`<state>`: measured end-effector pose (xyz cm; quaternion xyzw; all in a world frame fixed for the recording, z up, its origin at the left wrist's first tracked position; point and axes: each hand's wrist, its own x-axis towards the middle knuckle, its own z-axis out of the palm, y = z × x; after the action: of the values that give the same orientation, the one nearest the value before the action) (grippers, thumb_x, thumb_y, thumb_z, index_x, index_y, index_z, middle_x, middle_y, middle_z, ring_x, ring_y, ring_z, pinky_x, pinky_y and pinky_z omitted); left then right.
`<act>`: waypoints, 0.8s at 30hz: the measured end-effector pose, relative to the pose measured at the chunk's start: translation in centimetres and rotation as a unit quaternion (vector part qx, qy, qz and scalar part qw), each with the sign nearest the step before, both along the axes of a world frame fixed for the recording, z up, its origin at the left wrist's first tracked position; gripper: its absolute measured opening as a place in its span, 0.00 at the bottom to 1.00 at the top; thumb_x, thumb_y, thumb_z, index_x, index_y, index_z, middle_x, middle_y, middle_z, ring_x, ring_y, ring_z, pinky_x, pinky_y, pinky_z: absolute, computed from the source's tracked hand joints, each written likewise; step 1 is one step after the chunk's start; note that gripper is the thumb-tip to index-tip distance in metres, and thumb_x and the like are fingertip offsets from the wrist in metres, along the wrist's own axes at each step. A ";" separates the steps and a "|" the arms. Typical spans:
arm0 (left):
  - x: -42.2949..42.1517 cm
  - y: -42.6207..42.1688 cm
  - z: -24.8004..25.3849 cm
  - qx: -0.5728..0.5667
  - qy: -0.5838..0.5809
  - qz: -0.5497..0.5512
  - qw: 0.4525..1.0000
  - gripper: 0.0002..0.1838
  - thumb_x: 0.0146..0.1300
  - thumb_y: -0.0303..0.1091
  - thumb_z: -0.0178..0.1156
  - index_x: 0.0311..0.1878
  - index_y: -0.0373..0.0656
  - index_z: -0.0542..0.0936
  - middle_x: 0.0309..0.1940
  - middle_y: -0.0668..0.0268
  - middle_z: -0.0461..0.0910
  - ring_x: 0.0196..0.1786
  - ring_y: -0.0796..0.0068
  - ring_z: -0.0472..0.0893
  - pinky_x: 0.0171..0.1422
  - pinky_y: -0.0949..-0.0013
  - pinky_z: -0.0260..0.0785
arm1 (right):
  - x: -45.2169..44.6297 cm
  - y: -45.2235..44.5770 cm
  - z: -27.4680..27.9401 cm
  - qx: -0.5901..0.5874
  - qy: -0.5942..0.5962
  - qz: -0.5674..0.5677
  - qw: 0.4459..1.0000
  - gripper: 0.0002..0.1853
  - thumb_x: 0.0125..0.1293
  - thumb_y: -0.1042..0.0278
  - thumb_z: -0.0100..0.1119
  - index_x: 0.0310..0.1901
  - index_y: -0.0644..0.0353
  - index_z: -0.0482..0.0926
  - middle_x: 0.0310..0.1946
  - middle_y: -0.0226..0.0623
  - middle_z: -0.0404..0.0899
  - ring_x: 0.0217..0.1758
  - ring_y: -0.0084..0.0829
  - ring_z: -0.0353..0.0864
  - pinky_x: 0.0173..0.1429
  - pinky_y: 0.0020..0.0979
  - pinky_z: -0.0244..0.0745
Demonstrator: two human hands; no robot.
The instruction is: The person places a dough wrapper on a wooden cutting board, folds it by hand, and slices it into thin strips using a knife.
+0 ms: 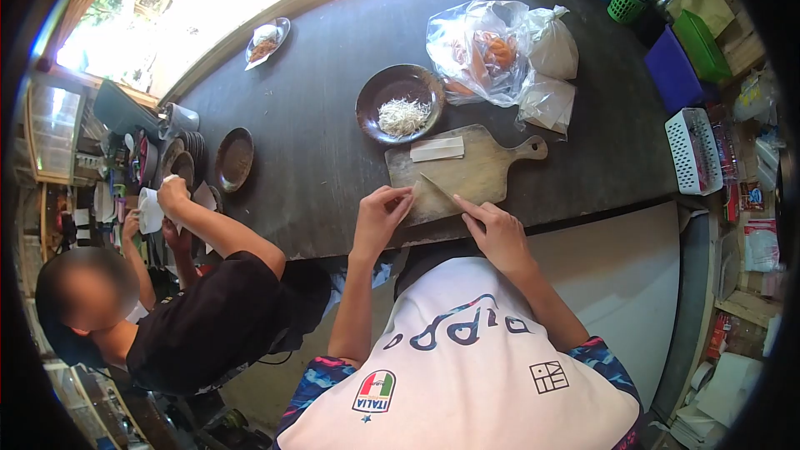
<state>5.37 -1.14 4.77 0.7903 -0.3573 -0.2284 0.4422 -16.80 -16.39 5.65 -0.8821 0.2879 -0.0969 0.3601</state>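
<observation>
A wooden cutting board with a handle lies at the near edge of the dark table. My right hand grips a knife, its blade slanting over the board toward the upper left. At the board's left edge my left hand is closed in a pinch; whatever it holds, if anything, is too small to make out. Flat pale strips lie side by side at the back of the board. Just behind it stands a brown bowl with a heap of thin white shreds inside.
Clear plastic bags with orange pieces sit behind the board, next to white packets. A brown oval plate and a small dish are farther left. A co-worker in black stands at my left. A white basket is at right.
</observation>
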 end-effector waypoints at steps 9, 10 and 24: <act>-1.2 -1.6 0.1 -0.046 -0.222 -0.012 0.974 0.18 0.69 0.25 0.75 0.62 0.42 0.91 0.49 0.59 0.86 0.46 0.65 0.86 0.52 0.63 0.80 | -0.3 0.0 -0.5 -0.004 -0.020 -0.025 0.999 0.23 0.80 0.61 0.65 0.74 0.31 0.85 0.36 0.40 0.80 0.38 0.48 0.89 0.46 0.49 0.87; -1.3 -1.5 -0.2 -0.040 -0.238 -0.031 0.970 0.19 0.68 0.24 0.74 0.62 0.42 0.90 0.50 0.59 0.85 0.48 0.63 0.86 0.53 0.61 0.80 | -0.4 -0.2 -0.8 -0.002 -0.022 -0.027 0.999 0.23 0.80 0.61 0.65 0.74 0.32 0.85 0.36 0.40 0.80 0.37 0.48 0.89 0.46 0.50 0.87; -4.3 -2.1 -0.6 0.025 -0.364 -0.054 0.929 0.21 0.66 0.19 0.69 0.63 0.40 0.89 0.56 0.60 0.82 0.52 0.59 0.84 0.58 0.55 0.82 | -0.5 0.3 0.2 -0.015 0.010 -0.018 1.000 0.23 0.81 0.59 0.65 0.74 0.29 0.84 0.38 0.38 0.82 0.38 0.47 0.91 0.46 0.48 0.88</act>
<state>1.02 -3.22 4.17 0.8093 -0.5303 0.0428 0.2489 -17.29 -16.10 5.87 -0.8829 0.3061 -0.0993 0.3419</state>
